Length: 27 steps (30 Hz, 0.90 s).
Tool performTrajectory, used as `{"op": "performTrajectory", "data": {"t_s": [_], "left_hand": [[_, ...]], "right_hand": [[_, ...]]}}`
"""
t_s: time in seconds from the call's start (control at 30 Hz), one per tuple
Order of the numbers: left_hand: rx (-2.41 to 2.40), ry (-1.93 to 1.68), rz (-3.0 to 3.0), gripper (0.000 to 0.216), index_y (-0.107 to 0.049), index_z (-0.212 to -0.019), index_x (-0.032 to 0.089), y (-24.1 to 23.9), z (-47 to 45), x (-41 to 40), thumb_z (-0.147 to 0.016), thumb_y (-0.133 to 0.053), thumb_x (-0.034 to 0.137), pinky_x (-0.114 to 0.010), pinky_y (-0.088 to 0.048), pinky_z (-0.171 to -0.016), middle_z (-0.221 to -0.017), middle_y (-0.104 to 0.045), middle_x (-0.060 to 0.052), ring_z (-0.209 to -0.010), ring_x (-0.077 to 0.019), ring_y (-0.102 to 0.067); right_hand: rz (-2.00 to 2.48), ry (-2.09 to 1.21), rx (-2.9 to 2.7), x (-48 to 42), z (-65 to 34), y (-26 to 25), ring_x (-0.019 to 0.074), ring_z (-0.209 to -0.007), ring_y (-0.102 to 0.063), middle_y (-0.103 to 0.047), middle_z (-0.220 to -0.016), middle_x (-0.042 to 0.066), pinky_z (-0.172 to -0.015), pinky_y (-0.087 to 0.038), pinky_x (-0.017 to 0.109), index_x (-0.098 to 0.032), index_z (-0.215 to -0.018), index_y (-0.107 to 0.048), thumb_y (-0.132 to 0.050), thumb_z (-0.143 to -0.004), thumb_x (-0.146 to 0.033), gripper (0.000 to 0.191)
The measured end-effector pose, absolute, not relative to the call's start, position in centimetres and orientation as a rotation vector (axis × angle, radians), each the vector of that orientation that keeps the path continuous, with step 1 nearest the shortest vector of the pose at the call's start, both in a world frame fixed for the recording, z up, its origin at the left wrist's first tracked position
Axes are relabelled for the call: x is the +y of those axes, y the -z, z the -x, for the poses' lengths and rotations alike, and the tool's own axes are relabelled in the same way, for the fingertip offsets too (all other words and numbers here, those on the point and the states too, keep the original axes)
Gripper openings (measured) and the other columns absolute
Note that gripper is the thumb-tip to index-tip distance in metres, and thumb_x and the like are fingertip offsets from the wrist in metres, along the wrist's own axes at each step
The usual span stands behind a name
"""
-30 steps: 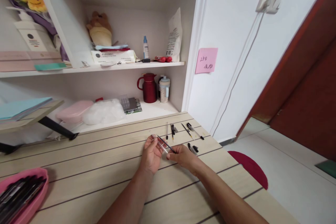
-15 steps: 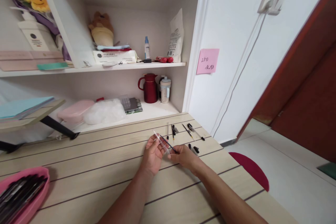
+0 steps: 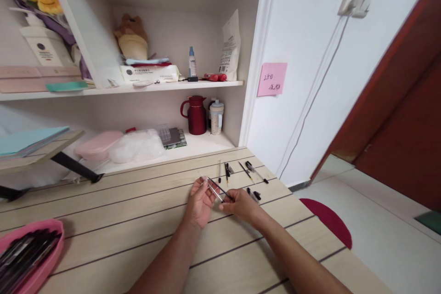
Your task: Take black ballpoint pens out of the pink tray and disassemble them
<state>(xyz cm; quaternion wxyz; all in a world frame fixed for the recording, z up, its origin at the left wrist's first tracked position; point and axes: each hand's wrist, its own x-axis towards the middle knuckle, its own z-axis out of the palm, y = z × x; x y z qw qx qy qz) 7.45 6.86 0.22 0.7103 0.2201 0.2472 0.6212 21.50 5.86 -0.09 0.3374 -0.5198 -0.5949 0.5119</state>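
Observation:
My left hand [image 3: 202,200] is closed around a clear pen barrel [image 3: 215,191], held at a slant above the table. A slim dark pen refill [image 3: 219,186] is pinched in my right hand [image 3: 237,202], lying close alongside the barrel with its far end by my left fingers. Whether the two touch is too small to tell. Beyond my hands lie loose pen parts: a clear tube with a black end [image 3: 219,172], a dark refill with a yellowish end [image 3: 245,171], and black caps [image 3: 257,195] beside my right hand.
A pink basket [image 3: 58,243] full of black pens stands at the near left. Behind the table, a white shelf [image 3: 220,141] holds a red jug [image 3: 197,117], a speckled cup [image 3: 216,121] and a white plastic bag [image 3: 138,147]. A dark stand leg [image 3: 77,168] rests at the left.
The barrel has turned slightly between my hands and now shows its length more clearly. Both hands stay in nearly the same place; the view has shifted a little.

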Motion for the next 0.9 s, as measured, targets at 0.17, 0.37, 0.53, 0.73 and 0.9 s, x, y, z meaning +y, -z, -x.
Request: {"op": "performTrajectory", "data": {"t_s": [0.17,0.37,0.53,0.73,0.9], "left_hand": [[0.561,-1.39,-0.472,0.02,-0.053,-0.079,0.018,-0.3,-7.5,6.8,-0.065,-0.067,0.016,-0.025,-0.05,-0.063,-0.071,-0.063,-0.001,-0.068,-0.013,-0.062],[0.534,-1.409,-0.444,0.019,-0.053,-0.078,0.018,0.0,-7.4,7.1,-0.065,-0.067,0.014,-0.024,-0.05,-0.065,-0.071,-0.063,0.0,-0.069,-0.0123,-0.062],[0.533,-1.428,-0.375,0.017,-0.056,-0.08,0.017,0.4,-7.1,7.5,-0.067,-0.066,0.013,-0.026,-0.05,-0.073,-0.073,-0.064,-0.001,-0.07,-0.0114,-0.063],[0.549,-1.457,-0.34,0.017,-0.058,-0.085,0.016,0.4,-7.0,7.7,-0.069,-0.064,0.011,-0.025,-0.049,-0.073,-0.072,-0.063,-0.002,-0.069,-0.0108,-0.062],[0.548,-1.441,-0.374,0.02,-0.057,-0.086,0.018,0.3,-7.2,7.5,-0.068,-0.065,0.015,-0.026,-0.049,-0.071,-0.073,-0.063,-0.001,-0.07,-0.012,-0.062]], "right_hand": [[1.384,-1.282,-1.578,5.8,-21.5,-0.1,0.0057,-0.047,-0.028,-0.034,-0.047,-0.007,-0.044,-0.02,0.02,-0.018,-0.049,-0.035,-0.067,-0.052,-0.03,0.035],[1.403,-1.254,-1.601,5.5,-21.5,-0.4,0.0063,-0.047,-0.03,-0.037,-0.046,-0.007,-0.044,-0.021,0.021,-0.017,-0.054,-0.043,-0.068,-0.055,-0.033,0.03],[1.288,-1.368,-1.466,5.2,-21.5,-1.3,0.0054,-0.044,-0.024,-0.032,-0.047,-0.007,-0.042,-0.017,0.02,-0.017,-0.06,-0.045,-0.056,-0.067,-0.051,0.037],[1.24,-1.477,-1.416,4.9,-21.5,-1.8,0.005,-0.041,-0.019,-0.029,-0.044,-0.008,-0.04,-0.011,0.022,-0.015,-0.066,-0.053,-0.054,-0.067,-0.057,0.042],[1.281,-1.446,-1.433,4.8,-21.3,-1.8,0.0048,-0.041,-0.018,-0.027,-0.042,-0.009,-0.041,-0.012,0.021,-0.014,-0.065,-0.057,-0.056,-0.068,-0.052,0.038]]}}
